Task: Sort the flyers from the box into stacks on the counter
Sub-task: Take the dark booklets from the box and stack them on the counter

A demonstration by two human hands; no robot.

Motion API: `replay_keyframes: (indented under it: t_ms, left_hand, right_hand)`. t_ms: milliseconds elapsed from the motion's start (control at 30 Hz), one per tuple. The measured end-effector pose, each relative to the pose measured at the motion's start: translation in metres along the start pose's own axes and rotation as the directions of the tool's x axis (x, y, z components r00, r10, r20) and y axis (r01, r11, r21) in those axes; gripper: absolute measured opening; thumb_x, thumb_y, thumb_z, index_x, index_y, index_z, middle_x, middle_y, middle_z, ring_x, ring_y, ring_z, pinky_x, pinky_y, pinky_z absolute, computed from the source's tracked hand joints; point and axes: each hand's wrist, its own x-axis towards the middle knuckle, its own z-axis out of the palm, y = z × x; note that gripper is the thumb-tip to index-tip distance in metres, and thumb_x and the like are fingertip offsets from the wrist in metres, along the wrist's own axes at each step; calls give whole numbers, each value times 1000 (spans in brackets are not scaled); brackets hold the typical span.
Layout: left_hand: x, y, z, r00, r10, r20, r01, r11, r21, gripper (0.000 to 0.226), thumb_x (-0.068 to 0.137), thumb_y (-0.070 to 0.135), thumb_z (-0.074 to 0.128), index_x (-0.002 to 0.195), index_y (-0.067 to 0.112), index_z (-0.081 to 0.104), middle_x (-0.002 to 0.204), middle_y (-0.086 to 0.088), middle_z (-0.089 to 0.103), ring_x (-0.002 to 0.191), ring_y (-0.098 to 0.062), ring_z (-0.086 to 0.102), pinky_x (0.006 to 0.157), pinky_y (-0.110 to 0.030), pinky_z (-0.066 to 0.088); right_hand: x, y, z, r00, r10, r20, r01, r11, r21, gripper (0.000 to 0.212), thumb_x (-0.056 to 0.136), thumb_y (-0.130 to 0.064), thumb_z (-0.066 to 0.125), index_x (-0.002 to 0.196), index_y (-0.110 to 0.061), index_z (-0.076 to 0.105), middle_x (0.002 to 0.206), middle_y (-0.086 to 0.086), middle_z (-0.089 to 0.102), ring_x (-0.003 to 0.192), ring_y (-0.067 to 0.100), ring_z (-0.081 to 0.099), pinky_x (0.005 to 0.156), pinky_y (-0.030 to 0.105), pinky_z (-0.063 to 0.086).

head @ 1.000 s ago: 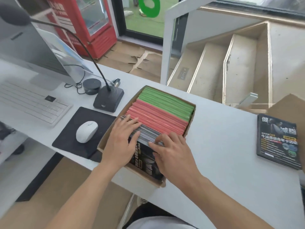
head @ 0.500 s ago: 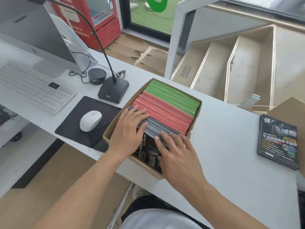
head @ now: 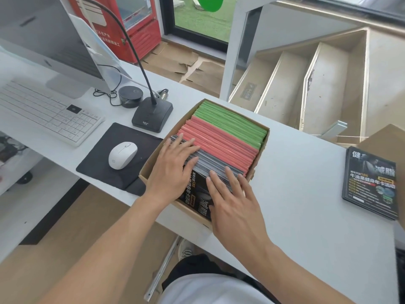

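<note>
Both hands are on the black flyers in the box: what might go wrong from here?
The box overhangs the counter's near edge, so the left hand and right hand pressing down may tip it. The black flyers are packed tight against the red flyers, so red ones may come along.

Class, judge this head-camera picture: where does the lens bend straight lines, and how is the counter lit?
Head view: wide-angle bending bows the counter edge and stair frame; soft, even daylight, faint shadows beneath the left hand and right hand; box in focus.
</note>
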Motion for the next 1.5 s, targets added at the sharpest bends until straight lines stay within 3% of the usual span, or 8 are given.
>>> replay_keyframes:
  t_ms: [167, 500, 700, 867, 1067, 1200, 1300, 1500]
  left_hand:
    - [-2, 0, -2, 1000, -6, -1, 6, 1000, -1, 42, 109, 40, 40, 146, 24, 52, 158, 7, 43, 155, -8, 16, 128, -41, 10]
    - [-4, 3, -2, 1000, -22, -12, 21, 999, -25, 40, 108, 33, 44, 146, 23, 52, 157, 7, 44, 154, -8, 19, 128, -39, 11]
    - [-5, 0, -3, 999, -11, -37, 9, 999, -51, 38, 106, 31, 50, 142, 25, 56, 155, 7, 47, 153, -9, 23, 126, -45, 18]
    - [-9, 4, -9, 997, -7, -73, -1, 993, -118, 37, 99, 17, 61, 136, 25, 62, 150, 10, 51, 151, -9, 28, 124, -52, 22]
    - [-30, 4, -29, 996, 60, -60, -67, 991, -119, 39, 89, 6, 50, 116, 20, 73, 115, 14, 71, 121, -3, 56, 108, -45, 44]
    - [-35, 10, -41, 993, 61, 105, -57, 997, -45, 32, 98, 40, 48, 115, 29, 73, 96, 21, 70, 90, 4, 59, 85, -35, 53]
    - [-35, 11, -45, 965, 92, 244, -111, 992, 65, 58, 82, 76, 59, 123, 37, 66, 99, 25, 65, 93, 2, 56, 87, -26, 45]
    - [-22, 15, -46, 907, 138, 398, -220, 961, 166, 25, 89, 55, 67, 104, 39, 77, 91, 23, 63, 86, -2, 49, 81, -32, 45]
  right_hand:
    - [-1, -7, 2, 999, 41, -31, -40, 999, 17, 69, 83, -23, 71, 145, -4, 51, 157, 16, 40, 150, 38, 27, 118, 51, 21]
    - [-3, -5, -1, 997, -26, -79, 30, 999, 41, 58, 80, -14, 67, 137, -6, 60, 146, 15, 53, 143, 37, 40, 118, 47, 30]
    - [-4, -10, -3, 990, -98, -104, 111, 985, 135, 48, 79, -1, 62, 126, -13, 62, 99, 2, 66, 90, 24, 60, 80, 37, 50]
    - [-4, -4, -1, 998, 63, -27, -52, 955, 292, 61, 71, -5, 80, 126, -21, 57, 61, -10, 60, 53, 12, 56, 55, 25, 48]
    - [-5, 3, -6, 978, 125, -170, -34, 888, 458, 24, 85, -15, 74, 104, -29, 67, 86, -15, 71, 74, 10, 67, 62, 27, 55]
    - [-2, 8, -1, 966, 68, -249, 25, 936, 352, 17, 89, -16, 69, 104, -26, 70, 100, -6, 62, 90, 18, 54, 74, 32, 48]
    - [-1, 8, 0, 979, 93, -181, -31, 948, 318, 33, 87, -19, 70, 119, -26, 64, 102, -7, 64, 92, 18, 57, 80, 33, 48]
    - [-2, 8, -7, 994, 113, -16, -95, 902, 421, 19, 91, -26, 67, 106, -37, 66, 93, -18, 73, 85, 6, 65, 81, 30, 47]
